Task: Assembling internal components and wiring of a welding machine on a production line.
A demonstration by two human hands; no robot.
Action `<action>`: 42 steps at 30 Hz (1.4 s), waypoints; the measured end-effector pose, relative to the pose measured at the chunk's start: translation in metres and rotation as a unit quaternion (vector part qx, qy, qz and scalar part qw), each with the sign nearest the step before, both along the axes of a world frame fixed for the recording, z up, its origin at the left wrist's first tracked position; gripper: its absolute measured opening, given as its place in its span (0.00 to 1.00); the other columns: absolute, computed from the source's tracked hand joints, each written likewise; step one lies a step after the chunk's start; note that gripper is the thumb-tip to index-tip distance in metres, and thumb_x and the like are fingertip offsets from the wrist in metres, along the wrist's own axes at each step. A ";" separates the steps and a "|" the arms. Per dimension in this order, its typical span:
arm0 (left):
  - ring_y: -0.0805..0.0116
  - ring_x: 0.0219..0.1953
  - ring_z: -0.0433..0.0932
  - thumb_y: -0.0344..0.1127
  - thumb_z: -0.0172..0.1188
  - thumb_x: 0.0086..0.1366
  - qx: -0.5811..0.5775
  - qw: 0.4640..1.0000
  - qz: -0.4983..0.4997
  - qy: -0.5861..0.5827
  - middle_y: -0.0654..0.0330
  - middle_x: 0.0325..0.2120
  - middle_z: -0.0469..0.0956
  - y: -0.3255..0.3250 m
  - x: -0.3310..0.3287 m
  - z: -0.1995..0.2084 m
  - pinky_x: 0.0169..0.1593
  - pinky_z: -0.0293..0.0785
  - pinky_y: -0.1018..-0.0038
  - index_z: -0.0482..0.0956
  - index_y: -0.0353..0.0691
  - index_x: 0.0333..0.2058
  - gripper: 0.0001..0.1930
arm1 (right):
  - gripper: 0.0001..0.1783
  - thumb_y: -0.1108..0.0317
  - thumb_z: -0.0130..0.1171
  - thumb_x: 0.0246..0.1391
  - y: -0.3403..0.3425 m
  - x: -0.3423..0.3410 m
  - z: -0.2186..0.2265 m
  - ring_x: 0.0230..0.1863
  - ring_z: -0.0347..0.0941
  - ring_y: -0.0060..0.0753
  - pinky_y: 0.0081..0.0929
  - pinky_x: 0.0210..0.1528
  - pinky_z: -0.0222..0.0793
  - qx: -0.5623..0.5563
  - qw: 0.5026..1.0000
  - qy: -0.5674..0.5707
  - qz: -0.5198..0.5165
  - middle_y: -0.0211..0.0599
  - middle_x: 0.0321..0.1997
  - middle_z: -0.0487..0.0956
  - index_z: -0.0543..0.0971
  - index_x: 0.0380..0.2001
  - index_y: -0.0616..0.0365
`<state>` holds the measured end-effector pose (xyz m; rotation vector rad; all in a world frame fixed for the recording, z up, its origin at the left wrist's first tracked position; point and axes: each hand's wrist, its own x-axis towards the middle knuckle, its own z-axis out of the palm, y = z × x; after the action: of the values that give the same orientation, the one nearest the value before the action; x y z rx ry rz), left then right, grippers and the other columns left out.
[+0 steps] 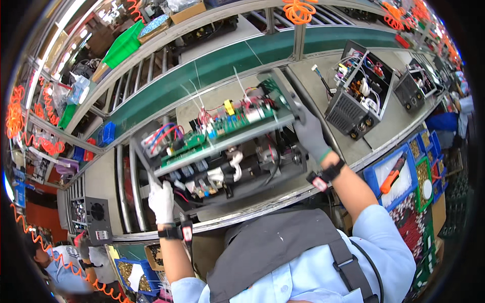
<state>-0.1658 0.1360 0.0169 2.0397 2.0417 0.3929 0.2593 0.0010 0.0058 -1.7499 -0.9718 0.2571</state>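
Observation:
In front of me is an open metal chassis (197, 153), its grey frame carrying a long green circuit board (242, 121) with upright white wires. Its lower part holds white cables (233, 166) and dark components. My left hand (161, 202), in a white glove, is closed at the near left corner of the chassis. My right hand (310, 132), in a grey glove, grips the dark panel at its right end. Some of the fingers are hidden behind the frame, and the edges are slightly blurred. Red and blue wires (164, 137) bunch at the left end of the board.
Another open chassis (356, 96) stands to the right on the bench, with a further one (411, 93) beyond it. Metal rollers (129, 187) lie to the left. Blue parts bins and an orange-handled tool (393, 174) are at lower right. A co-worker (70, 262) is at lower left.

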 end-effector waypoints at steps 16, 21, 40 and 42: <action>0.45 0.35 0.76 0.32 0.48 0.63 0.067 0.950 -0.300 -0.049 0.39 0.32 0.76 0.140 -0.070 -0.070 0.42 0.72 0.59 0.76 0.29 0.36 0.12 | 0.28 0.66 0.59 0.40 0.052 -0.034 0.002 0.46 0.75 0.55 0.43 0.50 0.70 -0.133 0.984 -0.037 0.110 0.58 0.43 0.78 0.74 0.48 0.65; 0.55 0.45 0.75 0.32 0.40 0.72 0.020 0.954 -0.282 0.102 0.46 0.42 0.76 0.080 -0.031 -0.009 0.49 0.73 0.68 0.73 0.36 0.49 0.15 | 0.30 0.57 0.64 0.50 -0.063 0.003 -0.008 0.47 0.76 0.34 0.31 0.55 0.68 -0.006 0.982 0.112 0.149 0.41 0.45 0.80 0.72 0.54 0.60; 0.55 0.50 0.72 0.45 0.45 0.70 -0.038 0.983 -0.098 -0.149 0.43 0.49 0.74 0.063 -0.021 -0.013 0.54 0.65 0.67 0.72 0.27 0.49 0.23 | 0.12 0.61 0.54 0.46 -0.317 0.188 -0.086 0.40 0.77 0.46 0.47 0.46 0.63 -0.611 0.718 -0.219 -0.254 0.40 0.36 0.82 0.84 0.32 0.49; 0.49 0.49 0.72 0.46 0.44 0.70 -0.032 0.988 -0.105 -0.105 0.42 0.47 0.74 0.076 -0.036 -0.023 0.53 0.65 0.64 0.73 0.31 0.48 0.22 | 0.13 0.60 0.53 0.45 -0.316 0.190 -0.088 0.41 0.77 0.48 0.45 0.46 0.64 -0.601 0.725 -0.216 -0.256 0.43 0.37 0.82 0.84 0.31 0.49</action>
<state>-0.2019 0.2123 -0.0060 2.0525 1.6774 0.4734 0.4497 -0.3151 -0.0822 -3.3282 -0.5376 0.0962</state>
